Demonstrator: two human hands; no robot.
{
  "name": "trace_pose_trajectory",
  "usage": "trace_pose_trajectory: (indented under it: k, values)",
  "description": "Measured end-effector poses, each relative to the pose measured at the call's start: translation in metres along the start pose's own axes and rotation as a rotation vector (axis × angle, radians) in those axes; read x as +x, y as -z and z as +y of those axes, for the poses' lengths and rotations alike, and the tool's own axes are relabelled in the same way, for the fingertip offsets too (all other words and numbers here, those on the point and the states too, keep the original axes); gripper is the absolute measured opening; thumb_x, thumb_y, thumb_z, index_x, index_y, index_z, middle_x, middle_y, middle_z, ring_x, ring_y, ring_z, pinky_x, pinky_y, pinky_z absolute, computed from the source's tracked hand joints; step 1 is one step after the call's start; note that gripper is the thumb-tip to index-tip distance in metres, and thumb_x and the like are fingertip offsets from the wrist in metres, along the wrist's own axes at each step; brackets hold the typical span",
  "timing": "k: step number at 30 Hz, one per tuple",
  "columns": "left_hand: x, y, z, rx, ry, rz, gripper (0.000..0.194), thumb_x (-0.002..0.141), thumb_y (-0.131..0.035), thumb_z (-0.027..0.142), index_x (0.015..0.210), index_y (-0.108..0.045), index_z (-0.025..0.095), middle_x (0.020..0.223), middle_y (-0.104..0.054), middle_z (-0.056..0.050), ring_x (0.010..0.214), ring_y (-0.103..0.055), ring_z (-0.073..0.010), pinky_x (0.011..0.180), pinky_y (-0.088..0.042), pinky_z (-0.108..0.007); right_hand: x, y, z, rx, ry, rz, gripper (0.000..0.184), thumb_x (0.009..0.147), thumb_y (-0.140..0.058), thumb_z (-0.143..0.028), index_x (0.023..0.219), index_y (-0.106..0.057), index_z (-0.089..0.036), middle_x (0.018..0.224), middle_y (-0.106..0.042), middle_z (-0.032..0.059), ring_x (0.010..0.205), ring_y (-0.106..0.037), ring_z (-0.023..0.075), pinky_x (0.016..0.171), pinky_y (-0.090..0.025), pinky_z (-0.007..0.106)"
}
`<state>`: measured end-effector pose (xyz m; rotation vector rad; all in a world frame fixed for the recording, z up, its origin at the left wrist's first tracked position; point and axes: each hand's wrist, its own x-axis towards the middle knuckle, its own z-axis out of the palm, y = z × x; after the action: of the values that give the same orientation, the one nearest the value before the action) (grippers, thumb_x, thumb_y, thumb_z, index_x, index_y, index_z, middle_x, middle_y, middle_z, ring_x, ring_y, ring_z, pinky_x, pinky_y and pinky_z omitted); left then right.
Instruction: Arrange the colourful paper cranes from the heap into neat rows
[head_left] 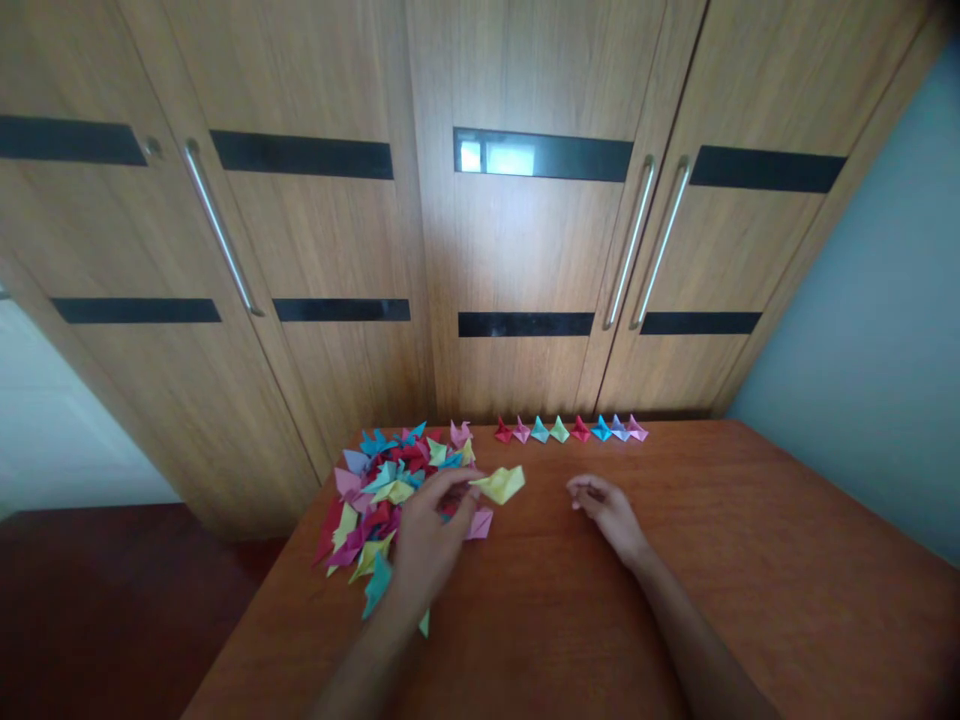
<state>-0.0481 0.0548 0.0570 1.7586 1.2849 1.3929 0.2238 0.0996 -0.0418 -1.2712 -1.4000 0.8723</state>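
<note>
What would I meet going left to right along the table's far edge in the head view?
Multicoloured origami pile → red origami piece → pink piece → aqua piece → pale green piece → another red piece → blue piece → lavender piece → another pink piece.

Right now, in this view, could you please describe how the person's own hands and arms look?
The left hand and right hand are ungloved. The left forearm and right forearm are bare where they show: no sleeve, watch or bracelet visible. Blur hides whether there are rings or small markings.
</note>
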Motion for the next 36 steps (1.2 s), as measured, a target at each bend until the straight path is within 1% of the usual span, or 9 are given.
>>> trace_pose_trajectory:
  k: [3, 7, 11, 17, 22, 26, 31, 33, 36]
  values:
    - [0.014, -0.047, 0.007, -0.031, -0.071, -0.037, 0.017, 0.08, -0.054, 0.022, 0.093, -0.066, 0.02, 0.086, -0.068, -0.002, 0.077, -0.062, -0.0145, 0.072, -0.049, -0.026, -0.002, 0.004, -0.005, 0.084, -0.038, -0.034, 0.027, 0.075, -0.058, -0.039, 0.088, -0.065, -0.017, 0.067, -0.06, 0.0003, 0.061, -0.053, 0.0142, 0.058, -0.039, 0.024]
    - [0.025, -0.104, -0.015, -0.022, -0.055, -0.086, 0.021, 0.076, -0.053, 0.011, 0.089, -0.067, 0.019, 0.086, -0.068, -0.002, 0.073, -0.061, -0.0137, 0.068, -0.049, -0.025, -0.003, 0.008, -0.008, 0.116, 0.003, -0.057, 0.025, 0.073, -0.061, -0.04, 0.083, -0.065, -0.017, 0.072, -0.062, 0.0009, 0.069, -0.055, 0.016, 0.068, -0.042, 0.026]
    - [0.022, -0.133, -0.043, -0.001, 0.017, -0.12, 0.021, 0.076, -0.051, 0.009, 0.087, -0.067, 0.018, 0.087, -0.068, -0.003, 0.077, -0.062, -0.0141, 0.071, -0.049, -0.026, -0.001, 0.009, -0.008, 0.13, 0.029, -0.015, 0.037, 0.072, -0.063, -0.048, 0.094, -0.065, -0.018, 0.084, -0.065, 0.0036, 0.082, -0.057, 0.0195, 0.075, -0.044, 0.028]
    - [0.011, -0.137, -0.06, -0.03, 0.031, -0.142, 0.02, 0.077, -0.051, 0.01, 0.089, -0.066, 0.018, 0.088, -0.068, -0.003, 0.076, -0.063, -0.0141, 0.07, -0.05, -0.025, 0.001, 0.012, -0.003, -0.037, 0.081, -0.05, 0.043, 0.066, -0.066, -0.054, 0.088, -0.067, -0.016, 0.079, -0.065, 0.0039, 0.077, -0.057, 0.019, 0.066, -0.045, 0.027]
    - [0.01, -0.138, -0.069, -0.069, 0.097, -0.106, 0.029, 0.079, -0.051, 0.014, 0.106, -0.06, 0.019, 0.095, -0.067, -0.004, 0.074, -0.063, -0.0135, 0.07, -0.051, -0.027, 0.006, 0.027, 0.002, -0.05, 0.101, 0.152, 0.044, 0.067, -0.066, -0.053, 0.087, -0.066, -0.014, 0.078, -0.066, 0.0054, 0.072, -0.058, 0.0181, 0.064, -0.045, 0.027]
    - [0.008, -0.142, -0.07, 0.015, 0.065, -0.158, 0.035, 0.077, -0.052, 0.014, 0.11, -0.058, 0.021, 0.096, -0.067, -0.003, 0.076, -0.062, -0.0135, 0.07, -0.05, -0.026, 0.022, 0.057, 0.003, -0.122, 0.079, 0.463, 0.044, 0.072, -0.06, -0.055, 0.085, -0.063, -0.014, 0.076, -0.067, 0.0062, 0.068, -0.059, 0.0176, 0.063, -0.044, 0.026]
    - [0.007, -0.143, -0.067, 0.051, 0.03, -0.234, 0.031, 0.078, -0.05, 0.015, 0.108, -0.059, 0.021, 0.093, -0.067, -0.003, 0.07, -0.06, -0.0126, 0.068, -0.048, -0.026, 0.059, 0.113, 0.012, -0.526, 0.034, 0.72, 0.043, 0.074, -0.054, -0.055, 0.081, -0.064, -0.014, 0.074, -0.068, 0.0103, 0.069, -0.062, 0.0219, 0.063, -0.043, 0.028]
    - [0.007, -0.142, -0.067, 0.052, 0.029, -0.231, 0.03, 0.079, -0.05, 0.016, 0.107, -0.059, 0.021, 0.092, -0.067, -0.002, 0.069, -0.059, -0.0124, 0.067, -0.048, -0.025, 0.073, 0.13, 0.024, -0.659, 0.001, 0.746, 0.039, 0.076, -0.051, -0.05, 0.081, -0.064, -0.015, 0.075, -0.068, 0.0111, 0.073, -0.063, 0.0239, 0.064, -0.042, 0.029]
    - [0.008, -0.141, -0.065, 0.045, 0.029, -0.23, 0.029, 0.08, -0.05, 0.016, 0.107, -0.059, 0.02, 0.091, -0.067, -0.002, 0.07, -0.059, -0.0124, 0.067, -0.047, -0.025, 0.084, 0.141, 0.049, -0.79, -0.095, 0.669, 0.033, 0.078, -0.049, -0.044, 0.085, -0.065, -0.016, 0.078, -0.069, 0.0109, 0.076, -0.063, 0.0246, 0.065, -0.041, 0.029]
